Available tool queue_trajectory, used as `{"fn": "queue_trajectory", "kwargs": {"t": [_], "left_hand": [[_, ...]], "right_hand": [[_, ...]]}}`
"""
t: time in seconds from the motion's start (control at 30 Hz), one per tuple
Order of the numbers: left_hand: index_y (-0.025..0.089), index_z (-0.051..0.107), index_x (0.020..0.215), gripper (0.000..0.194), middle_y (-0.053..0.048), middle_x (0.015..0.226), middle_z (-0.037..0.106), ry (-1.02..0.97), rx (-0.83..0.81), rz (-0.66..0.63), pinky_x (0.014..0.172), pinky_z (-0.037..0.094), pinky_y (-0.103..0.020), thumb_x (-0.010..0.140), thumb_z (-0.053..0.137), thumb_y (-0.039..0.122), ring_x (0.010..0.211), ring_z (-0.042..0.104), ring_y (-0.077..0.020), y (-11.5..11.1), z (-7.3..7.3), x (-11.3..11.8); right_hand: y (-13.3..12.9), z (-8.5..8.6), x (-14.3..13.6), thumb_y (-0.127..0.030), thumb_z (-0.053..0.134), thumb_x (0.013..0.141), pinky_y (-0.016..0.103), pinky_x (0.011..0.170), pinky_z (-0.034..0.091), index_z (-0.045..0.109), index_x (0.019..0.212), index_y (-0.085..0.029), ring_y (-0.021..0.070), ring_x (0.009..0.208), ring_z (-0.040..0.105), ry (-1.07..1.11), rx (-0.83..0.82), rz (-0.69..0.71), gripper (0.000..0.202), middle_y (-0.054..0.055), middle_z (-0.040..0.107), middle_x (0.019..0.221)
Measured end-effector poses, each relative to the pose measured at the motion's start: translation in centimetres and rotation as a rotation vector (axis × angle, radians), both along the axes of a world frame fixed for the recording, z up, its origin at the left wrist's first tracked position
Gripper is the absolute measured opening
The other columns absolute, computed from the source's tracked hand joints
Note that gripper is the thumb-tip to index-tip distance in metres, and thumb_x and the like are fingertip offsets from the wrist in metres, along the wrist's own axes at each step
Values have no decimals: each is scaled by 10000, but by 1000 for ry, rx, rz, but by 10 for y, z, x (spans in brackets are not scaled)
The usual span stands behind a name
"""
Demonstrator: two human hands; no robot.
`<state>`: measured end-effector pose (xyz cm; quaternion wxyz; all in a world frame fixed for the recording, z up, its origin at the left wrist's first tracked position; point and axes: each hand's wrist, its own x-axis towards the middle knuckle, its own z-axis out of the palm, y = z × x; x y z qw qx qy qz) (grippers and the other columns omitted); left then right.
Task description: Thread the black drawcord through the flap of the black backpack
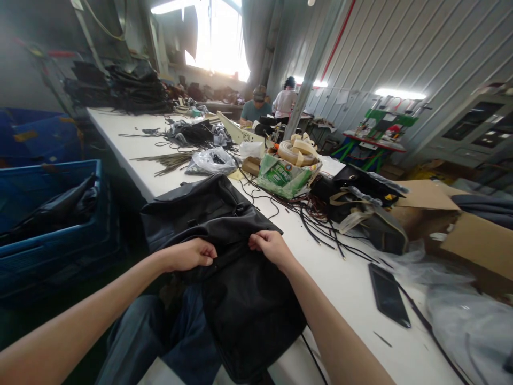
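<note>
A black leather-like bag (256,305) lies partly over my lap and partly on the edge of the white table (332,283). At a fold across its middle, my left hand (196,253) pinches the dark material, thumb against curled fingers. My right hand (267,245) grips the same fold a little farther right, its fingers closed on the edge. The bag's upper part spreads away from me on the table, with a small strap loop on it. Exactly which seam or edge lies between my fingertips is hidden.
On the left stands a blue crate (52,214) with black material inside. A phone (388,294), black cords (324,230), a green bag with rolled tape (284,174) and an open cardboard box (476,246) sit to the right. Two people (256,109) are farther back.
</note>
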<state>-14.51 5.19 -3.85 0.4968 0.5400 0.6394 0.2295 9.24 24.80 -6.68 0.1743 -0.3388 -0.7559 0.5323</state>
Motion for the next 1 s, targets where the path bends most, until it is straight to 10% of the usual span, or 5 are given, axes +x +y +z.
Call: {"fn": "queue_trajectory", "kwargs": {"t": [0.43, 0.67, 1.0], "left_hand": [[202, 731, 865, 227, 1, 795, 708, -31, -6, 23, 749, 458, -318, 689, 735, 347, 765, 625, -215, 9, -9, -3], [184, 812, 918, 316, -30, 828, 769, -74, -23, 83, 748, 484, -321, 647, 704, 306, 766, 652, -215, 5, -5, 1], [172, 862, 915, 332, -25, 806, 766, 2, 4, 123, 705, 446, -312, 649, 715, 302, 744, 622, -198, 2, 11, 7]], "right_hand": [[27, 19, -29, -372, 736, 1079, 238, 556, 523, 702, 853, -152, 102, 538, 605, -253, 9, 67, 317, -50, 668, 684], [-38, 52, 18, -355, 702, 955, 294, 559, 317, 713, 609, -195, 128, 500, 470, -167, 262, 96, 382, -51, 522, 470], [-116, 36, 8, -303, 722, 963, 299, 652, 375, 834, 754, -239, 207, 717, 734, -206, 390, 41, 246, 33, 818, 748]]}}
